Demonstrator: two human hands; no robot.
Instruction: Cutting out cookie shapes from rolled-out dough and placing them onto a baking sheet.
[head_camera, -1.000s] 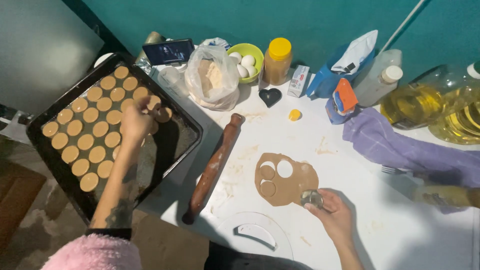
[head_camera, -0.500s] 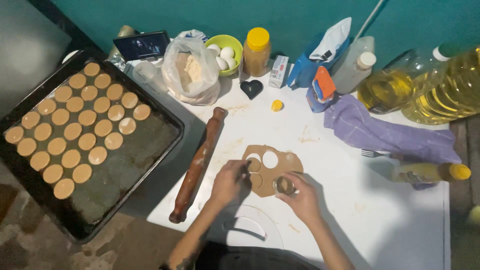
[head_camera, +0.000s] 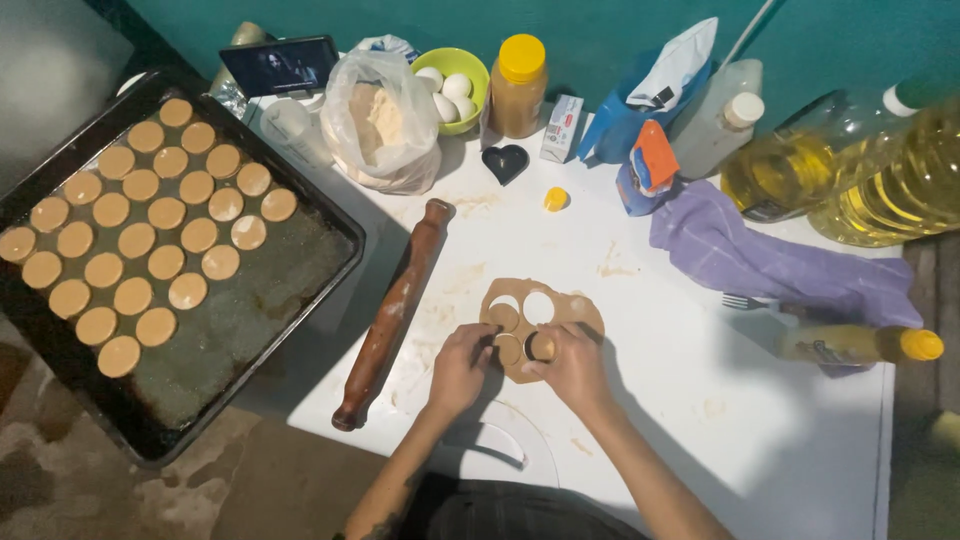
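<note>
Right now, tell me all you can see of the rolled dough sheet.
The dough sheet is a thin, flat, light-brown slab of irregular outline, lying on the white table right of the rolling pin. At least one clean round hole shows the table through it; other circles are cut but still in place. Both hands rest on its near edge: the left hand at a cut circle, the right hand by a small round cutter.

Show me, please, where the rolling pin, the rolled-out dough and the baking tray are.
rolling pin (head_camera: 393, 312), head view, middle of its wooden barrel.
rolled-out dough (head_camera: 575, 305), head view, uncut upper right part of the sheet.
baking tray (head_camera: 250, 335), head view, bare floor beside the dough rounds.
</note>
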